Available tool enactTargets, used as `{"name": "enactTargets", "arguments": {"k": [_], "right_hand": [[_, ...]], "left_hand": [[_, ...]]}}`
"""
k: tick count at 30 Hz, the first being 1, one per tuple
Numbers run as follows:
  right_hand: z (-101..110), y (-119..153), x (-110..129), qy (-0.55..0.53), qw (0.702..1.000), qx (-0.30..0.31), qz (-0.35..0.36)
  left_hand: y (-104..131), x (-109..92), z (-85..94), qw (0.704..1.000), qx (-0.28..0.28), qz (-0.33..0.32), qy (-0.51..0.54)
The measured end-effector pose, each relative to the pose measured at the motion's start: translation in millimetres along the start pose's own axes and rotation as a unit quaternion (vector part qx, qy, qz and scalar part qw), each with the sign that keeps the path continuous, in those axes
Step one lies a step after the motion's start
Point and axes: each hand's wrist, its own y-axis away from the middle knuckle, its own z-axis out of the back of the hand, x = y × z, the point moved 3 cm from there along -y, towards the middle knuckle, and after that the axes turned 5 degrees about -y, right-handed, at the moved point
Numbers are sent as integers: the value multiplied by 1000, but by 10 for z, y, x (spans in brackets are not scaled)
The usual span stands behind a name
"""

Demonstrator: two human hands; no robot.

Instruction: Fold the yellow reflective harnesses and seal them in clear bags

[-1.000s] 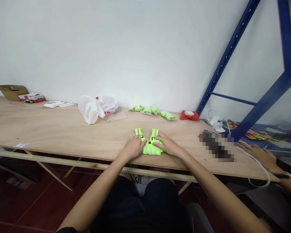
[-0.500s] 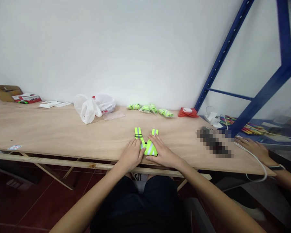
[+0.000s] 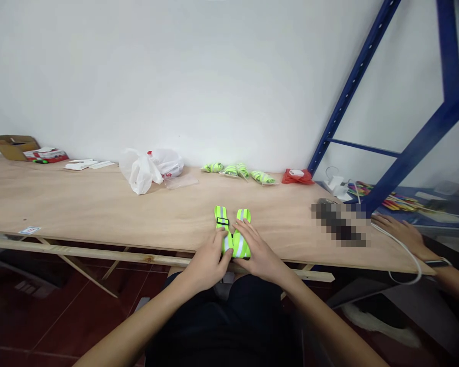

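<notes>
A fluorescent yellow-green strap bundle (image 3: 240, 247) with silver stripes lies at the front edge of the wooden table (image 3: 168, 214). Two loops point away from me, and a black buckle (image 3: 222, 221) sits on the left one. My left hand (image 3: 210, 257) grips the bundle's left side, thumb and fingers round it. On the right side, my right hand (image 3: 258, 252) rests with its fingers spread over the strap.
Bagged green straps (image 3: 262, 177), a red packet (image 3: 297, 177) and white plastic bags (image 3: 141, 171) lie along the wall. A blue metal frame (image 3: 340, 107) rises at the right. Another person's hand (image 3: 400, 234) rests by a white cable.
Both hands and the strap bundle have moved slightly toward me, nearer the table's front edge. The loops now reach less far up the table.
</notes>
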Motion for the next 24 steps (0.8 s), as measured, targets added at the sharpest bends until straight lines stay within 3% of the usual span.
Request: {"name": "enactTargets", "arguments": {"k": [3, 9, 15, 20, 24], "right_hand": [[53, 77, -19, -8, 1000, 22, -2], [91, 166, 35, 36, 998, 35, -28], [99, 137, 26, 33, 998, 46, 4], [113, 170, -28, 35, 998, 42, 24], [176, 87, -88, -1, 1000, 13, 6]], "left_hand": [[43, 11, 60, 999, 25, -29, 14], [45, 8, 90, 997, 18, -56, -42], [40, 42, 107, 994, 68, -84, -20], [27, 142, 134, 989, 72, -119, -47], [-122, 175, 184, 989, 66, -105, -80]]}}
